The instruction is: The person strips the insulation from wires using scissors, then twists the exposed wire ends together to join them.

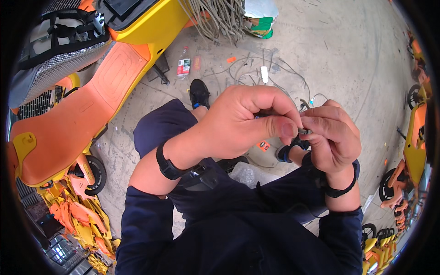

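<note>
Held out above my lap, my left hand [245,121] and my right hand [335,137] meet fingertip to fingertip. Between them is a small dark grey piece [304,131], perhaps a cable end, though it is mostly covered by the fingers. My left thumb and forefinger pinch at its left side. On its other side, my right thumb and fingers are closed round it. Just beyond the fingertips, a dark cable [303,104] shows; whether it joins the piece is hidden.
A yellow and orange scooter [82,105] stands close on my left. Ahead lie a bottle [184,64], a white block [264,74], loose cables [293,71], a grey cable bundle [215,18] and a white-green sack [261,20]. Bubble wrap [250,174] lies between my legs; more scooters [415,142] line the right.
</note>
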Motion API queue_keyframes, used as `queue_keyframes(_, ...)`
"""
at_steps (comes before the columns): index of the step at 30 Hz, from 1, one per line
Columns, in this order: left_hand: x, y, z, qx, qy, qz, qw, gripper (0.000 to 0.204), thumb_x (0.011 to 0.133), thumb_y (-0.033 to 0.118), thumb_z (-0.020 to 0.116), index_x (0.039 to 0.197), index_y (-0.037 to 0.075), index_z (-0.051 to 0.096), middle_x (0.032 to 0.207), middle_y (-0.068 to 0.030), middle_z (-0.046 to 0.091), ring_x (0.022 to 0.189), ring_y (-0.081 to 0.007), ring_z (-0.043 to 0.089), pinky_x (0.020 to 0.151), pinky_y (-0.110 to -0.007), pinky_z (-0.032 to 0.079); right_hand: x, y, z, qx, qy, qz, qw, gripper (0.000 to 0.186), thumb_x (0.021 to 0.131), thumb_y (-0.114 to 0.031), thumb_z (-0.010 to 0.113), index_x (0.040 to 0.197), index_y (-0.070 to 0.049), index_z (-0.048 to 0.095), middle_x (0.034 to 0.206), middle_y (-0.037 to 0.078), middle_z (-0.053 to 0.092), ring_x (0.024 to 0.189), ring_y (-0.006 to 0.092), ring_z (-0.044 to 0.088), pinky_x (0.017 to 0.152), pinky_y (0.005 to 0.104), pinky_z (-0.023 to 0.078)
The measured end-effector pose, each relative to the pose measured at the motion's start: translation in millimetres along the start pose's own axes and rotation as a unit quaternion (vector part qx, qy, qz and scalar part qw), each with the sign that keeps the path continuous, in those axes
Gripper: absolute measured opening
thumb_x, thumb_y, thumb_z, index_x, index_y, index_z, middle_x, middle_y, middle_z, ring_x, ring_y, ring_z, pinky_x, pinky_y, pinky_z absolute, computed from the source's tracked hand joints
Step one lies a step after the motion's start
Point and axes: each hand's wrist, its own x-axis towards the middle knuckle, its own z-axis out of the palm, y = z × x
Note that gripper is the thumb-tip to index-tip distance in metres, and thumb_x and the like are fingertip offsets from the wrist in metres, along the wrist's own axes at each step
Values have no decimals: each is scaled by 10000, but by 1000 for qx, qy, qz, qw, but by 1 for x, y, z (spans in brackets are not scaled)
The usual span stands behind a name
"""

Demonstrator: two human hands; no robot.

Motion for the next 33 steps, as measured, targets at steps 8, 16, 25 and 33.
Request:
queue_keyframes(8,-1,5,1,138,53,-19,989,87,850,64,645,894,-5,614,791,-46,624,706,-104,609,644,-214,470,4,-1,-5,-42,-71,48,995,59,792,-58,656,803,-23,609,655,81,574,529,189,497,483,282,386)
queue_keyframes(16,5,-5,-7,490,47,333,805,179,653,-17,655,823,33,631,756,-74,613,599,-233,533,519,-287,410,-4,-9,-2,247,-87,359,896,236,935,-151,510,746,-17,558,586,11,517,482,103,424,455,240,340)
queue_keyframes(25,-1,-10,-5,598,39,434,673,274,607,114,601,860,23,651,780,-66,589,616,-198,505,505,-285,381,-5,1,1,625,-98,559,536,347,957,-250,447,672,-52,460,473,-38,280,436,66,247,374,232,215)
queue_keyframes(33,10,-16,-15,572,75,396,715,228,605,54,702,824,56,636,737,-46,597,605,-214,510,518,-291,390,-5,-5,5,440,-76,515,732,328,972,-258,465,785,-15,581,557,-1,462,473,79,406,436,207,378)
